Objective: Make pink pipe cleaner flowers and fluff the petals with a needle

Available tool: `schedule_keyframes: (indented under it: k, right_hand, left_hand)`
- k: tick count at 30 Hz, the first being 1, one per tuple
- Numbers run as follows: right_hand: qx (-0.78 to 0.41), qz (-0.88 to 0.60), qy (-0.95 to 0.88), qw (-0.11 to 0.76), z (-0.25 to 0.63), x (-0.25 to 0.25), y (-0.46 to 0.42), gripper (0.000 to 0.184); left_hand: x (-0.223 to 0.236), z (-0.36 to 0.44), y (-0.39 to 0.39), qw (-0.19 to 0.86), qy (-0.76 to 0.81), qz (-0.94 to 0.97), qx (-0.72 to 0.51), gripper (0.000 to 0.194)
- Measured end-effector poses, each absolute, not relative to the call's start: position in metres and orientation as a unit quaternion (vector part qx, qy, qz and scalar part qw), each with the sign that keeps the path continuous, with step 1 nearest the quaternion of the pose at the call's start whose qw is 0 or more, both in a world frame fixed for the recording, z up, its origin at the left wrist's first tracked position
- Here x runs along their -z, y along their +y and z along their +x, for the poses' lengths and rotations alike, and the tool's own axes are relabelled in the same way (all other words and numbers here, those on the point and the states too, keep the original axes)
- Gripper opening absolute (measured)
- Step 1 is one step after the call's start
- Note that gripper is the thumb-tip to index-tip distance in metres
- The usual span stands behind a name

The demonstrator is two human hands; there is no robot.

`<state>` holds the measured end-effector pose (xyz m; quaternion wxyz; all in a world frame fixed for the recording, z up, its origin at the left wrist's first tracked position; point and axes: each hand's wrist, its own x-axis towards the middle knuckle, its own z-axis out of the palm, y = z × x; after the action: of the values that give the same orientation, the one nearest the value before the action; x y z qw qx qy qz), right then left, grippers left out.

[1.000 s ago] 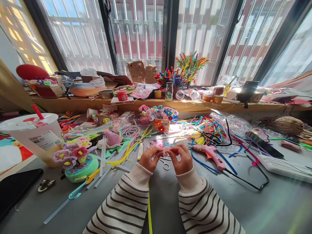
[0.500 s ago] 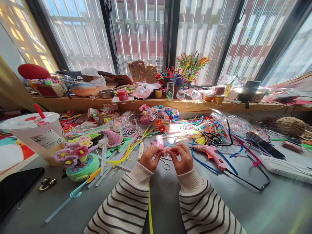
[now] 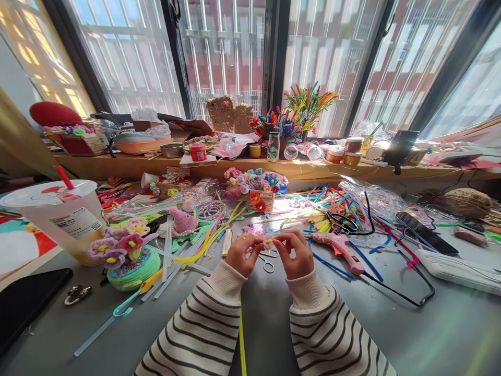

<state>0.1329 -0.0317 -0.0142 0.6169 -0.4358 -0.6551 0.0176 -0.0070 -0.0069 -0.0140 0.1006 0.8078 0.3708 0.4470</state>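
Between my two hands, just above the grey table, is a small pink fuzzy pipe-cleaner flower point(image 3: 267, 242) with a bit of yellow at its middle. My left hand point(image 3: 242, 255) is closed in a pinch on its left side. On the other side, the fingertips of my right hand point(image 3: 295, 254) are pinched together at the flower's edge. Small silver scissors point(image 3: 268, 266) lie on the table under the flower, their handle loops showing. Just behind my fingers are more pink and blue fuzzy pieces point(image 3: 253, 230), partly covered by my left hand.
To the right lie a pink glue gun point(image 3: 340, 249) with a black cord, black scissors point(image 3: 340, 222) and many loose pipe cleaners point(image 3: 313, 209). Leftward stand a fuzzy flower pot point(image 3: 133, 269) and a drink cup point(image 3: 58, 219). A small flower basket point(image 3: 261, 201) stands ahead.
My right fingers have shifted slightly right, off the flower's front to its edge, so more of it and its yellow middle show. My left hand keeps its pinch.
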Motion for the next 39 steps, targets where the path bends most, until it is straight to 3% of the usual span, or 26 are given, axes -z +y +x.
schedule_keyframes:
  k: [19,25,29,34,39]
  right_hand:
    - [-0.023,-0.428,-0.661,0.615,0.1281,0.0162,-0.029,0.009]
    - [-0.083,-0.432,-0.654,0.616,0.1281,0.0102,-0.0357,0.007]
    - [-0.126,-0.459,-0.621,0.623,0.1293,0.0098,-0.0377,0.018]
    - [-0.209,-0.434,-0.633,0.605,0.1266,0.014,-0.0348,0.014]
    - [-0.25,-0.419,-0.649,0.584,0.1231,0.0133,-0.0365,0.014]
  left_hand:
    - [0.0106,-0.0052,-0.0081,0.15,0.34,0.806,-0.461,0.012]
    - [0.0123,-0.0059,-0.0074,0.144,0.344,0.801,-0.469,0.012]
    - [0.0125,-0.0089,-0.0071,0.115,0.322,0.78,-0.524,0.01]
    - [0.0141,-0.0114,-0.0057,0.076,0.322,0.751,-0.571,0.014]
    - [0.0169,-0.011,-0.0022,0.104,0.308,0.754,-0.571,0.019]
